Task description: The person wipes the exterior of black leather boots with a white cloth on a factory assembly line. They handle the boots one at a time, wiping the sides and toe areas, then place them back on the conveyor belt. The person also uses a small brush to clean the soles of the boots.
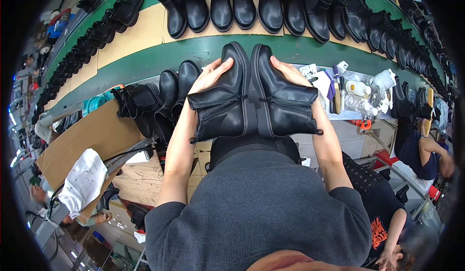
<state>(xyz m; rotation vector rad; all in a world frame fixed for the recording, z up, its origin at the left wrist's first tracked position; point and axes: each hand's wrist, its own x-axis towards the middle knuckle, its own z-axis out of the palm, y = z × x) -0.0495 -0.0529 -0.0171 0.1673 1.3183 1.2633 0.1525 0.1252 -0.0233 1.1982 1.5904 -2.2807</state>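
Two black boots (pixel 254 96) in two hands (pixel 210 75)

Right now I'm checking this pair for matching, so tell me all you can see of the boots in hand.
The boots are black ankle boots of smooth, leather-like material with side zips and dark soles. They are held side by side, touching, toes pointing away and shafts toward the person. The left hand grips the left boot's outer side, the right hand the right one's. They hang above the green belt.
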